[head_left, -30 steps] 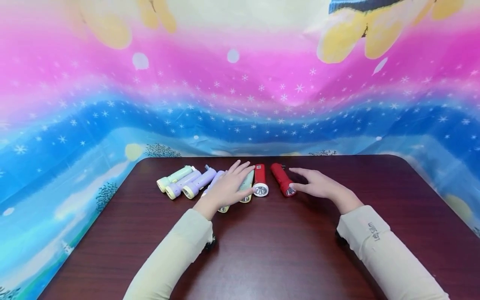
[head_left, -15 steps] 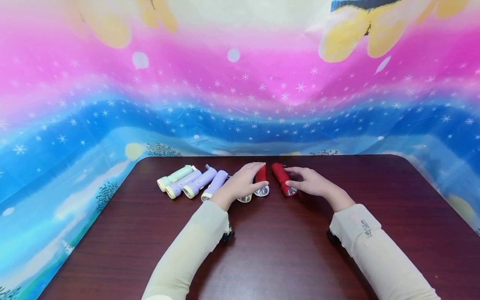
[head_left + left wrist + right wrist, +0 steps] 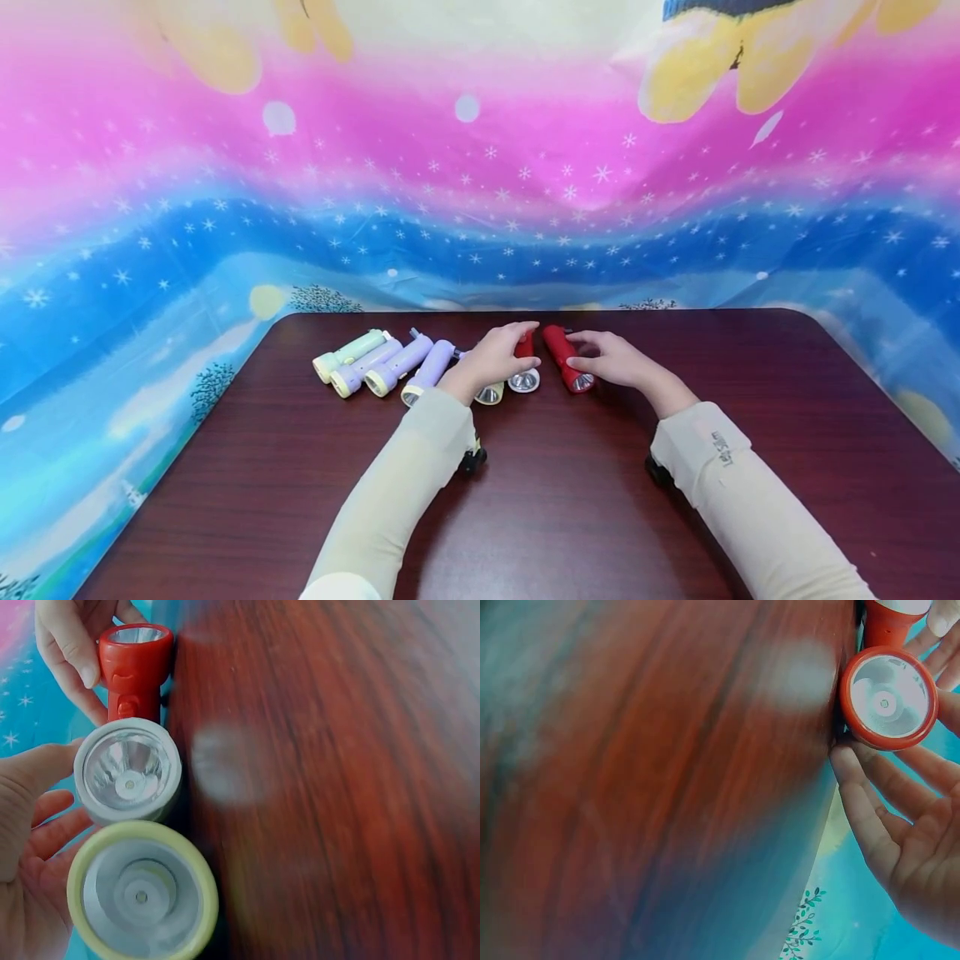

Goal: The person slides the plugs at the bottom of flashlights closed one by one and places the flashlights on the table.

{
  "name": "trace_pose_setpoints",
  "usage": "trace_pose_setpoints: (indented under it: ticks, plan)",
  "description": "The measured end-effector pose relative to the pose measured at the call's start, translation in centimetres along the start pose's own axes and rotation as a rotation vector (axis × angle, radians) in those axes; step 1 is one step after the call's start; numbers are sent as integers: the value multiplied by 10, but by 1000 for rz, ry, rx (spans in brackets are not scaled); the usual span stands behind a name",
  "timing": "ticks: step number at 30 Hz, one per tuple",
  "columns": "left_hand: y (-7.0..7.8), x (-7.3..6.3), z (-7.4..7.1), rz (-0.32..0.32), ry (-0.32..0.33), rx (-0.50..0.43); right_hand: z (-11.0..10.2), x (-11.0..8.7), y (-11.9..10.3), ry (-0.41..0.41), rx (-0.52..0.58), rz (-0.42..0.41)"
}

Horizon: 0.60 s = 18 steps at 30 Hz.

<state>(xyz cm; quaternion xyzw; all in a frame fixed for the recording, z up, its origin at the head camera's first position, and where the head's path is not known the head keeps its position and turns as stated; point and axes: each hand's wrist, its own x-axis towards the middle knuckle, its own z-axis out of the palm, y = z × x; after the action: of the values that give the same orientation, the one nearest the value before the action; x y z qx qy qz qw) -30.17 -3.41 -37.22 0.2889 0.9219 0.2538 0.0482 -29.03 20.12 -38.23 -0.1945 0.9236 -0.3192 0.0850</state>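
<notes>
A red flashlight with a white rim [image 3: 523, 381] lies on the table under my left hand [image 3: 491, 358]. The thumb reaches over this flashlight and seems to touch it, while the other fingers lie loosely behind, partly hidden. An all-red flashlight [image 3: 558, 350] lies just to its right, slightly slanted. Close against it is my right hand [image 3: 618, 362], thumb at its upper side and the other fingers spread loosely beside it in the right wrist view. A yellow-rimmed flashlight [image 3: 141, 892] lies next to the left hand, its body hidden in the head view by that hand.
Left of the hands lie several pastel flashlights: a pale green one [image 3: 348, 352], and purple ones, including the nearest purple flashlight [image 3: 431, 367]. All rest near the back edge of the dark wooden table [image 3: 570, 500]. A patterned cloth [image 3: 480, 208] hangs behind.
My left hand has moved right, from over the pastel flashlights to the white-rimmed red one. The right hand has shifted slightly left, closer to the all-red flashlight. The flashlights have hardly moved.
</notes>
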Motion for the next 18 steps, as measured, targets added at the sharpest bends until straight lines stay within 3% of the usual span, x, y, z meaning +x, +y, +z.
trace_pose_setpoints:
  ticks: [8,18]
  plan:
    - [1,12,9,6,34,-27,1,2,-1,-37,139,100]
    - [-4,27,15,-101,43,-115,-1,-1,-4,-73,165,114]
